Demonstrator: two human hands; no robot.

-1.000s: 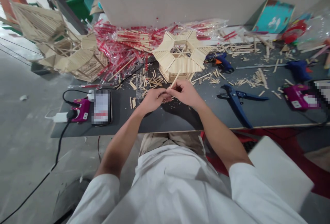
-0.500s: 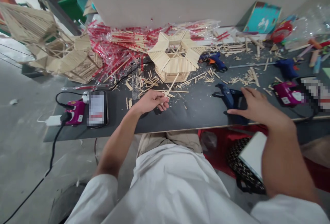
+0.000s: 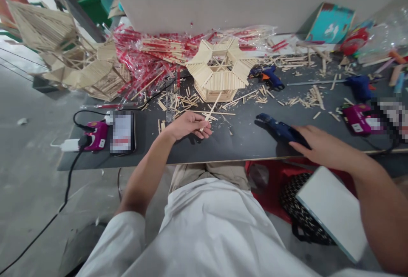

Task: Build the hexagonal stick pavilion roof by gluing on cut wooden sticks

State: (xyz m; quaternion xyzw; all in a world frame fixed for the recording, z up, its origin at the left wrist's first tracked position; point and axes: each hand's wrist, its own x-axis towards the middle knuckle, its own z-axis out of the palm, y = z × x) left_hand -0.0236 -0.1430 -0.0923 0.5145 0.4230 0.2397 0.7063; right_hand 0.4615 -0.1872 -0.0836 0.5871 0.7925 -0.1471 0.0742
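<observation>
My left hand [image 3: 192,124] is closed in a pinch on a thin wooden stick [image 3: 214,106], which points up and away toward the hexagonal stick model [image 3: 223,66]. That model has sloping panels of pale sticks and an opening in its top. To the right, my right hand [image 3: 314,143] is wrapped round the rear of a dark blue hand cutter [image 3: 274,127], with its head pointing left, low over the tabletop. The palm hides part of its handles. Several cut stick pieces [image 3: 188,98] lie between my left hand and the model.
Plastic-wrapped stick bundles [image 3: 162,49] lie behind, beside a larger stick structure [image 3: 86,66] at left. Blue glue guns [image 3: 270,77] [image 3: 360,87] rest on the dark table [image 3: 242,141]. A phone [image 3: 123,132] and purple power adapters [image 3: 98,135] [image 3: 358,118] with cords sit near both sides.
My right hand has closed round the cutter, which has swung so its head points left. My left hand keeps its stick almost in place. The view has shifted slightly.
</observation>
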